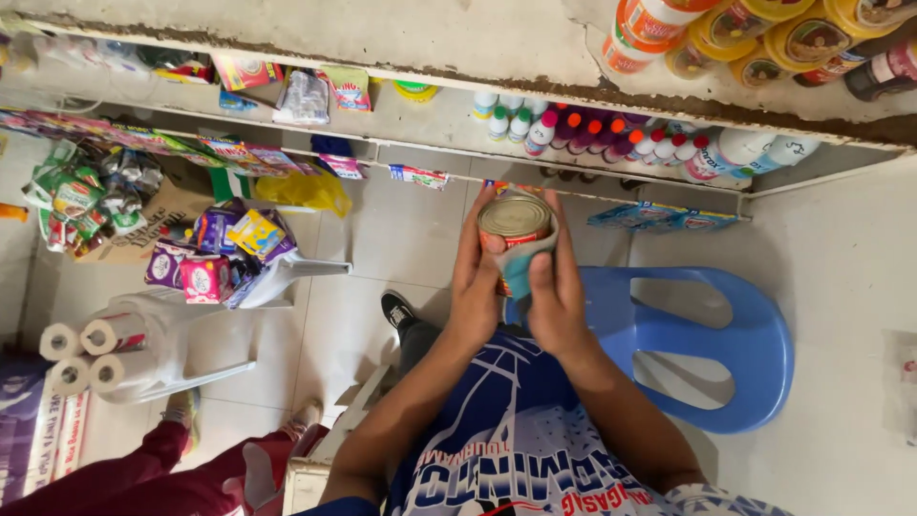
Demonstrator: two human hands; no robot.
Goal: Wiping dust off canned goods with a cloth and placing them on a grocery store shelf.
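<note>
Left hand (475,287) wrapped along one side of a tin can (514,222), fingers stretched up its wall, clamped on it. Right hand (559,296) closed on the other side, pressing a teal cloth (523,272) against the can's body, thumb laid across the fabric. Can held upright at chest height, out in front of the blue printed shirt (521,449), above the seat of a blue plastic chair (726,354); metal lid facing up, red label partly showing under the cloth.

Likely rigid and fairly heavy for its size if full, judging by the sealed lid; smooth metal and glossy label probably slippery, less so through the cloth. Best held around the cylindrical wall with both palms opposed, as now, away from the rim edge, which may be sharp.

Beyond the hands: shelves with a row of small capped bottles (592,139), yellow-lidded jars (764,43) upper right, toilet rolls (91,349) on a white chair, another person's red-trousered leg (162,468) lower left.
</note>
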